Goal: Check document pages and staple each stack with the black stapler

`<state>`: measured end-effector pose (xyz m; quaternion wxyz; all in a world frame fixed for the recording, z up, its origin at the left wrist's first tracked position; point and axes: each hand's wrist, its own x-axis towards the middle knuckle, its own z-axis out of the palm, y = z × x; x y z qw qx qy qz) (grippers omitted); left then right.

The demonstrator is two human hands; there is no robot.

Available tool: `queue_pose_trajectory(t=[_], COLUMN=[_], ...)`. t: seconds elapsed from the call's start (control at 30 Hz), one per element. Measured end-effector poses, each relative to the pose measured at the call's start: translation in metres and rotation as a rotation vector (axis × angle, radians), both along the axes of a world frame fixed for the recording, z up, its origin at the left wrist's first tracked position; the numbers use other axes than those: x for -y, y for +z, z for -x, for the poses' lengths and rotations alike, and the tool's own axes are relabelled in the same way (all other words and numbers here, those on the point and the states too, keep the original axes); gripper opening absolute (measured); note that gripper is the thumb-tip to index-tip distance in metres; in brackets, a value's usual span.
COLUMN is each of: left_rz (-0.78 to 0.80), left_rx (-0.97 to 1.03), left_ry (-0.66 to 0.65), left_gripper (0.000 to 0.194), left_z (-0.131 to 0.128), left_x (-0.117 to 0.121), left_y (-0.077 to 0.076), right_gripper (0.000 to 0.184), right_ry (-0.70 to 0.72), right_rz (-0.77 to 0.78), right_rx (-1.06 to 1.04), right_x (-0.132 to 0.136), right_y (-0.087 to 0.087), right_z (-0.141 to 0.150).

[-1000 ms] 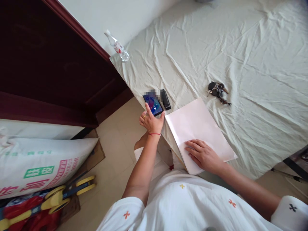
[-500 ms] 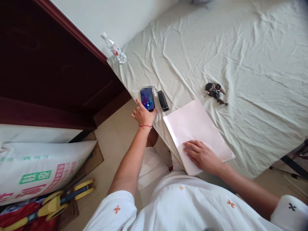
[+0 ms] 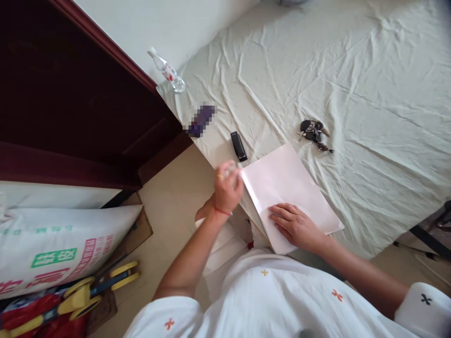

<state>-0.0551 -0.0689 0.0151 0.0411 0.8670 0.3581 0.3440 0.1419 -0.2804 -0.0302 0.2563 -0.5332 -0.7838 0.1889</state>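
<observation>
On one paper stack (image 3: 282, 174), one right hand (image 3: 294, 225) lies flat, gripping nothing; one left hand (image 3: 229, 185) curls, contents unclear.

Looks like room in private home. Broad surface under creased pale cloth (image 3: 369, 103) meets plain white wall (image 3: 183, 23); on cloth, bunch of keys (image 3: 313, 130) and plastic drink bottle (image 3: 166, 70), ordinary personal things. At left, big dark red wooden panel (image 3: 88, 84), of furniture or door, cannot tell which. Floor (image 3: 165, 197) smooth, beige. Also full printed white sack (image 3: 70, 225), household storage style, and near it yellow wheeled thing (image 3: 79, 298), perhaps child's ride-on toy.
</observation>
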Motion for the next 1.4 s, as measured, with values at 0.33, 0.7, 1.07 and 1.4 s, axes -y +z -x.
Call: queue_pose_trajectory(t=[0.33, 0.7, 1.07, 1.4], left_rz=[0.099, 0.091, 0.268, 0.348], left_rx=[0.000, 0.019, -0.227, -0.249], left_ry=[-0.135, -0.114, -0.344, -0.352], left_gripper=[0.022, 0.022, 0.075, 0.077], left_z=[0.004, 0.000, 0.026, 0.030], left_x=[0.106, 0.104, 0.100, 0.096], left_y=[-0.068, -0.069, -0.053, -0.060], right_gripper=[0.032, 0.037, 0.031, 0.050], right_ry=[-0.311, -0.867, -0.885, -0.534], right_rz=[-0.104, 0.138, 0.338, 0.631], right_rx=[-0.061, 0.110, 0.057, -0.035], right_x=[-0.010, -0.016, -0.016, -0.005], right_y=[0.023, 0.011, 0.025, 0.072], right_z=[-0.023, -0.082, -0.075, -0.101])
